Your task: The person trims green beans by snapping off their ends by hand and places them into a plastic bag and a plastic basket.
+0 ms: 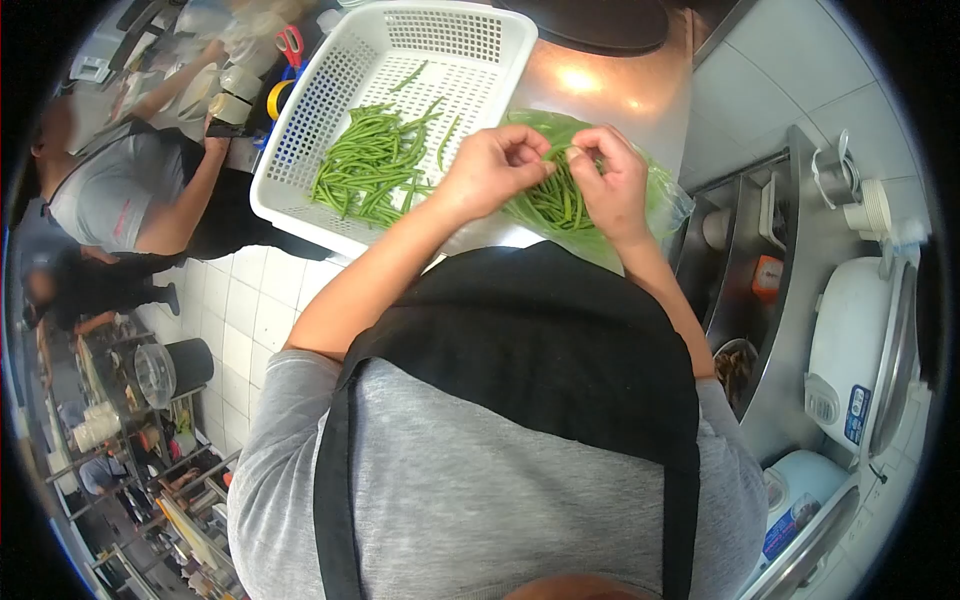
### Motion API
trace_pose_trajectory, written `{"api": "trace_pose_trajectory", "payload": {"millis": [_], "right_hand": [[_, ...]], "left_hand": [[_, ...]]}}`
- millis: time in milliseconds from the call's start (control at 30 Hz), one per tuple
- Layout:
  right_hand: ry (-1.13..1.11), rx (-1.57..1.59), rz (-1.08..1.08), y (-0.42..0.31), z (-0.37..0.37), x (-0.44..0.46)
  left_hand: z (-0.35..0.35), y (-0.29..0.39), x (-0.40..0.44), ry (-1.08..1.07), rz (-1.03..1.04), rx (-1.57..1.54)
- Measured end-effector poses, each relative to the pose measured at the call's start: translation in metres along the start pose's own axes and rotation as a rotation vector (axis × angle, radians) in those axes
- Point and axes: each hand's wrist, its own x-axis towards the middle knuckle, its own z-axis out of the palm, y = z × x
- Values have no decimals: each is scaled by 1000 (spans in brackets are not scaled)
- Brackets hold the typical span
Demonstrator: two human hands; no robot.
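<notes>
From where I stand: the person in grey shirt and black apron has both hands raised over an open green bag (660, 205) on the steel counter (625, 85). Left hand (497, 172): fingers curled in, thumb and forefinger pinched on a bean (559, 154). Right hand (610, 182): thumb and forefinger likewise clamped on it, just beside the left tips; the bean is mostly covered by the fingers, so its length cannot be read. Below the hands, a bundle (560, 205) of green beans lies in the bag. Left of the bag stands a white slotted basket (445, 35); a heap (368, 165) of beans covers its near middle, with a few strays apart from it, toward the far end and the right wall. Beyond the basket's left side: red scissors (289, 42) and a yellow roll (278, 98). Dark round lid (600, 22) at the counter's far end. To the right, a steel rack holds an orange box (767, 276); white plates (876, 210) are stacked near it. Farther left, a co-worker (120, 195) in grey shirt grips a pale tub (236, 84).
</notes>
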Motion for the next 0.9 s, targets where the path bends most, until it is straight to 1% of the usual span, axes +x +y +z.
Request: {"api": "trace_pose_trajectory", "payload": {"millis": [67,100,167,267,333,367,433,467,533,567,667,767,833,867,900], "right_hand": [[-154,-60,-51,-14,-6,7],[-204,-63,-28,-15,-7,8],[-305,-67,18,-15,-10,8],[-346,-91,99,-13,-13,8],[-363,-107,70,-12,-15,9],[-371,-115,56,-12,-15,9],[-391,-192,-47,-10,-20,15],[-401,-231,-98,-10,-22,19],[-284,-306,-278,-10,-25,31],[-224,-343,-370,-10,-26,34],[35,302,75,-17,-15,35],[134,854,163,-15,0,36],[120,672,239,-6,-8,31],[114,581,279,1,-15,27],[59,417,340,10,-24,19]], "left_hand": [[-12,7,1,-52,5,-27],[-17,9,2,-74,8,-39],[-19,12,2,-38,54,146],[-18,28,-2,-3,76,343],[-15,32,-2,19,77,421],[-14,30,0,31,160,454],[-12,24,7,57,324,519],[-12,24,10,55,385,599],[-11,35,15,50,510,758],[-9,43,16,108,512,661],[6,55,21,260,501,328],[18,47,27,380,448,-49],[7,44,30,465,397,-248],[-11,39,31,491,417,-238],[-30,37,28,515,440,-189]]}}
